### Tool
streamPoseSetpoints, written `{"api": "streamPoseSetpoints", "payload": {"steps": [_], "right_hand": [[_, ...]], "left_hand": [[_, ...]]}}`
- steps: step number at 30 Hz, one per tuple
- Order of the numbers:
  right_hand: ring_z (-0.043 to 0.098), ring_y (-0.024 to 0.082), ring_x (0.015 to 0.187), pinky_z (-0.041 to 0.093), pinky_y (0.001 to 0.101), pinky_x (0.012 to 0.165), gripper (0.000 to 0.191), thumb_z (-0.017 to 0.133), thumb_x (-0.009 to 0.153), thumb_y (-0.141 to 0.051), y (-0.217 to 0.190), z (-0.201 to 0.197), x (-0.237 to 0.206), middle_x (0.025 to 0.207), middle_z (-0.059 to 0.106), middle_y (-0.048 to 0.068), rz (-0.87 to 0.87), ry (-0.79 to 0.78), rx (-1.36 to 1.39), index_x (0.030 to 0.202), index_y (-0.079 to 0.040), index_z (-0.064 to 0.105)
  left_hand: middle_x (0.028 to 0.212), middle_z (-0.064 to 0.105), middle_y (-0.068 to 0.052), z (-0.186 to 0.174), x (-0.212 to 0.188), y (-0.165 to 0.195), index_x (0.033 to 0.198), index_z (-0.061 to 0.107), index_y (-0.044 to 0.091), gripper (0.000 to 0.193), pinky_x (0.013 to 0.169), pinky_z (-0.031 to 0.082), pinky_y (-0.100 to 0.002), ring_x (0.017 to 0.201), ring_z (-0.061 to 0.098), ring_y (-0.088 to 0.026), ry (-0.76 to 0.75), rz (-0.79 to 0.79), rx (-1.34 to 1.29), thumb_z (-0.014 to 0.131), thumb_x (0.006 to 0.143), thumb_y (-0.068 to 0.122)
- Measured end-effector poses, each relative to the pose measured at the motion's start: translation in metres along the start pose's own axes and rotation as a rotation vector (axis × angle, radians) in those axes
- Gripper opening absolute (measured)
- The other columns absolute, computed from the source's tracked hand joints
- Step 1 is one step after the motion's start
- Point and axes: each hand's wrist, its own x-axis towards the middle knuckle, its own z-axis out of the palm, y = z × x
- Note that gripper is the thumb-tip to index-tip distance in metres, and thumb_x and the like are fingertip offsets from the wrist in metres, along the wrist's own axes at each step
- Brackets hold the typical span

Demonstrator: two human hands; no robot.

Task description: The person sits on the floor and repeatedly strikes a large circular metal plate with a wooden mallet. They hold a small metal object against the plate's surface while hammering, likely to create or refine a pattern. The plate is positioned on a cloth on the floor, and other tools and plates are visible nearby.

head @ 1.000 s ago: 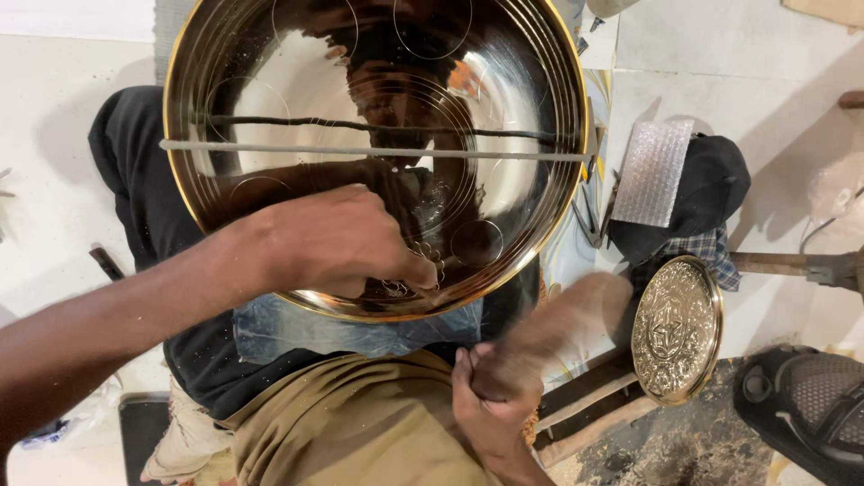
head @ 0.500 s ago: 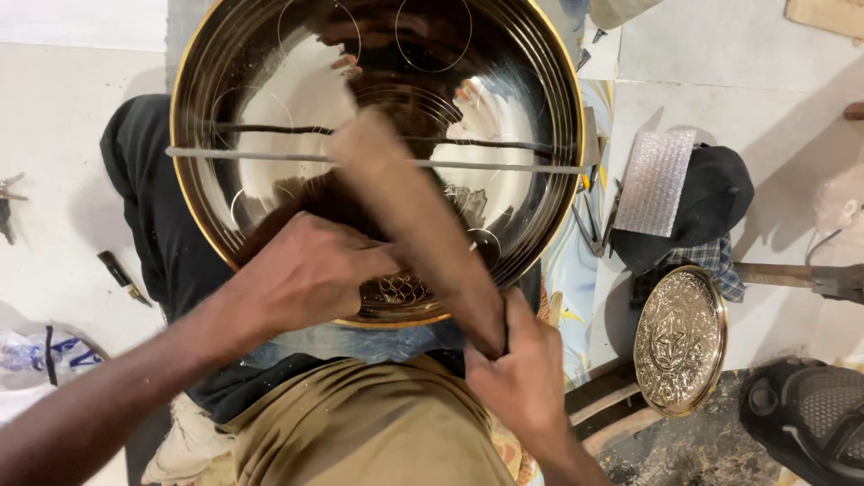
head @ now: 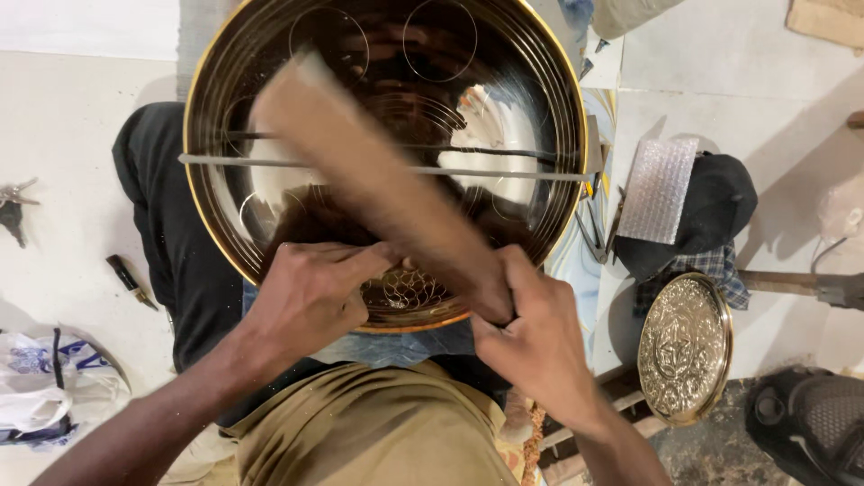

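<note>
Resting across the lap: a large round brass tray (head: 387, 153), its gold rim reaching nearly to the upper frame edge and its near edge sitting just above the knees. Lying straight across the tray from rim to rim: a thin metal rod (head: 540, 173). Pressing down on the near rim with curled fingers, the left hand (head: 310, 301), closed around something small that cannot be made out. Gripping the lower end of a long wooden stick (head: 378, 184), the right hand (head: 535, 346), fist tight, with the stick slanting up and left over the tray, blurred. Sitting beside the right knee, well apart from the big tray: a small embossed brass plate (head: 684, 349). Lying near it, a dark cloth (head: 711, 211) with a patch of bubble wrap (head: 659, 189). Leaving open pale floor (head: 72, 135) on the left, with only keys (head: 13, 211), a small knife (head: 130, 281) and a plastic bag (head: 45, 387) scattered near that edge.
</note>
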Motion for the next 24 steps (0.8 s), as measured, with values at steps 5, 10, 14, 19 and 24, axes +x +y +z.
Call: {"api": "streamPoseSetpoints", "payload": {"steps": [5,10,14,19,24], "right_hand": [[0.062,0.034,0.058,0.044,0.0426,0.057,0.045,0.076,0.064,-0.007,0.005,-0.005,0.001,0.074,0.065,0.019,-0.129,-0.102,-0.211,0.103,0.000,0.056],[0.064,0.024,0.057,0.052,0.0361,0.058,0.033,0.071,0.079,-0.008,0.019,-0.002,0.000,0.070,0.067,0.014,0.129,-0.017,0.126,0.109,-0.003,0.058],[0.067,0.031,0.063,0.050,0.0376,0.055,0.043,0.073,0.068,-0.008,0.031,-0.003,-0.003,0.075,0.069,0.017,-0.081,-0.041,-0.043,0.109,-0.003,0.061],[0.069,0.034,0.066,0.050,0.0417,0.059,0.042,0.073,0.068,-0.005,0.047,0.004,-0.006,0.075,0.069,0.017,-0.031,-0.074,-0.070,0.108,-0.002,0.059],[0.070,0.019,0.066,0.054,0.0315,0.059,0.037,0.082,0.083,-0.011,0.057,0.032,-0.021,0.079,0.069,0.011,-0.043,0.118,0.313,0.111,0.000,0.061]], "left_hand": [[0.082,0.075,-0.012,0.009,0.001,0.003,0.113,0.070,0.008,0.053,0.064,0.059,-0.041,0.072,0.073,-0.030,-0.031,-0.077,0.033,0.068,0.061,-0.001],[0.087,0.078,-0.012,0.018,0.003,0.003,0.120,0.071,0.008,0.059,0.058,0.058,-0.038,0.068,0.073,-0.027,-0.076,-0.134,-0.032,0.064,0.063,-0.006],[0.085,0.075,-0.012,0.030,0.001,0.001,0.106,0.071,0.008,0.045,0.066,0.059,-0.039,0.073,0.072,-0.029,0.072,-0.001,-0.012,0.064,0.062,-0.003],[0.072,0.071,-0.012,0.042,-0.007,-0.007,0.105,0.076,0.005,0.044,0.061,0.056,-0.038,0.063,0.069,-0.028,0.030,-0.153,-0.012,0.064,0.065,-0.008],[0.090,0.076,-0.006,0.053,-0.007,0.002,0.104,0.069,0.002,0.020,0.073,0.062,-0.025,0.079,0.075,-0.011,0.379,-0.232,-0.266,0.071,0.087,-0.009]]}}
